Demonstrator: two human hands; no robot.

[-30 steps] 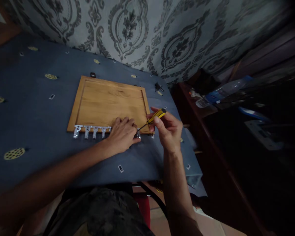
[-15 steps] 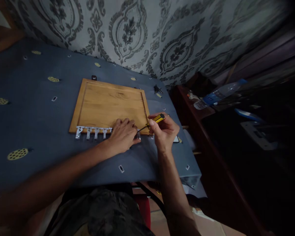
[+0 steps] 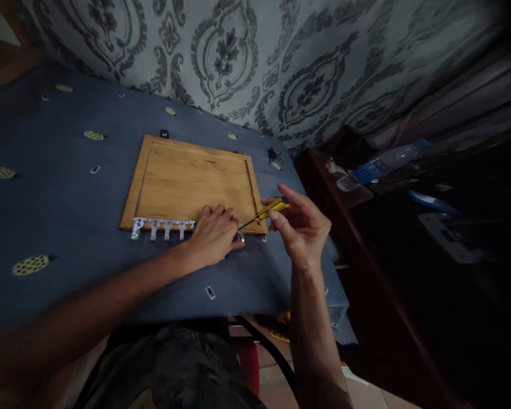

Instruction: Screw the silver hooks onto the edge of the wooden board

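A wooden panel (image 3: 196, 179) with a raised frame lies on the table. Along its near edge runs a metal hook rail (image 3: 168, 223) with several silver hooks. Over the rail's right part my left hand (image 3: 215, 233) is closed, fingers on top and thumb low at the near side, hiding some hooks. My right hand (image 3: 304, 230) has a yellow and black screwdriver (image 3: 271, 209) loosely between thumb and fingers, the index finger lifted off. The screwdriver's shaft slants down left to the rail's right end; its exact tip contact is too small to make out.
Blue patterned cloth covers the table (image 3: 68, 210). A small black object (image 3: 275, 154) lies beyond the panel's far right corner, and a black tag (image 3: 164, 134) at its far edge. On the dark red furniture at right lies a plastic bottle (image 3: 378, 165). Patterned fabric hangs behind.
My right hand has shifted to the right and loosened around the screwdriver handle, its fingers more spread. The left hand and the panel stay in place.
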